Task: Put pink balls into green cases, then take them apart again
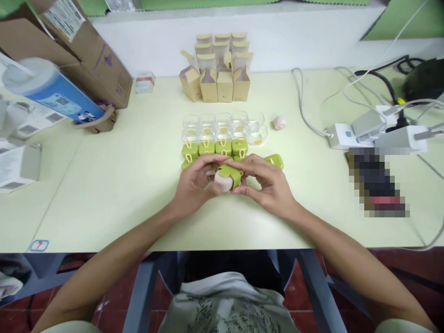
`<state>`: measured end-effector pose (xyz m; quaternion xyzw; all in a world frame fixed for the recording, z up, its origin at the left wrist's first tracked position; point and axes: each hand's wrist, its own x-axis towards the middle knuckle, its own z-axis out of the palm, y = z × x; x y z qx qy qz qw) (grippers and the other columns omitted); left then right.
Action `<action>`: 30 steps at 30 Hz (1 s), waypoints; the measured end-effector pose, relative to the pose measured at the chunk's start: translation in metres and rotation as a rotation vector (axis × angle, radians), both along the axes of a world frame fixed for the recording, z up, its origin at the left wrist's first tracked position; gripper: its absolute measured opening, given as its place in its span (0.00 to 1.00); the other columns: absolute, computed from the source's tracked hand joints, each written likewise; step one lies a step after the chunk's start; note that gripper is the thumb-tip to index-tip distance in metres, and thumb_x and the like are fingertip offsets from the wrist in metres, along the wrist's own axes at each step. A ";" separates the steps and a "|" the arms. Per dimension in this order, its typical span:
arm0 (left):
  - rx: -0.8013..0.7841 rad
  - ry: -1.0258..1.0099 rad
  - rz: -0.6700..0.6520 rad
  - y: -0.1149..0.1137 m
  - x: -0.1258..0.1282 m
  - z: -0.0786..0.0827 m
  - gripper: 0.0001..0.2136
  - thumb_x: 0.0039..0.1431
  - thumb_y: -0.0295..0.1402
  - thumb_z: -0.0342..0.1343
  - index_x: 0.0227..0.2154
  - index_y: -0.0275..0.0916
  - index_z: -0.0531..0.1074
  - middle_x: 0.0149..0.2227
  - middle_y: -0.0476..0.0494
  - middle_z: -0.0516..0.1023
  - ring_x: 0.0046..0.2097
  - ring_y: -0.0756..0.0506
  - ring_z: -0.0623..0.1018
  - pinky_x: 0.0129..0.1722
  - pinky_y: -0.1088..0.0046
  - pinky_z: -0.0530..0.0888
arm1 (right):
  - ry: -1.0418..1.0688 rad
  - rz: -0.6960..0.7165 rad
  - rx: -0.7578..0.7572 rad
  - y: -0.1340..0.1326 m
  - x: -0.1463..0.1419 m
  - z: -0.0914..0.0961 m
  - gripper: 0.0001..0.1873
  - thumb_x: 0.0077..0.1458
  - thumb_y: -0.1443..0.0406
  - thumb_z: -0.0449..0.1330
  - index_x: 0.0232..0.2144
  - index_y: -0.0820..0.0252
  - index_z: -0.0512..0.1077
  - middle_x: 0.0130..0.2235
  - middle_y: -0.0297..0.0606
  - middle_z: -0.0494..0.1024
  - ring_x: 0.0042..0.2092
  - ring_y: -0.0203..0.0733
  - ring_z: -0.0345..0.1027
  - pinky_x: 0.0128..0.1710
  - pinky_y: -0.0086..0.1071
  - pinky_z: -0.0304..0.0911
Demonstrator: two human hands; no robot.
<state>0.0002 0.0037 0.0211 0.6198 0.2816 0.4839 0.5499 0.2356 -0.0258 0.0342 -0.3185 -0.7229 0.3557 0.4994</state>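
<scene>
My left hand (196, 181) grips a small pale pink rounded case (224, 181) from its left side. A green cover (231, 174) is partly around the case. My right hand (264, 181) is closed on the cover from the right, fingers over its top and thumb at its lower edge. Just behind my hands stand several green cases (206, 148) with pale yellow loops, some hidden by my fingers. One more green case (275, 161) lies beyond my right hand's knuckles. Behind the green row are clear plastic cups (224, 127) with yellow stickers.
Open small cardboard boxes (225, 88) stand by the wall. A pink round piece (279, 122) lies right of the cups. On the right are a power strip (347, 135), cables and a blurred dark object (376, 182). A large carton (100, 69) and blue canister (65, 95) stand left.
</scene>
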 end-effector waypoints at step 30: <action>-0.008 -0.090 -0.139 0.006 0.003 0.000 0.24 0.52 0.49 0.82 0.49 0.46 0.86 0.45 0.42 0.83 0.47 0.44 0.84 0.45 0.68 0.83 | 0.404 0.185 -0.561 0.006 0.005 -0.003 0.18 0.55 0.64 0.82 0.48 0.54 0.89 0.42 0.37 0.87 0.34 0.38 0.83 0.30 0.35 0.87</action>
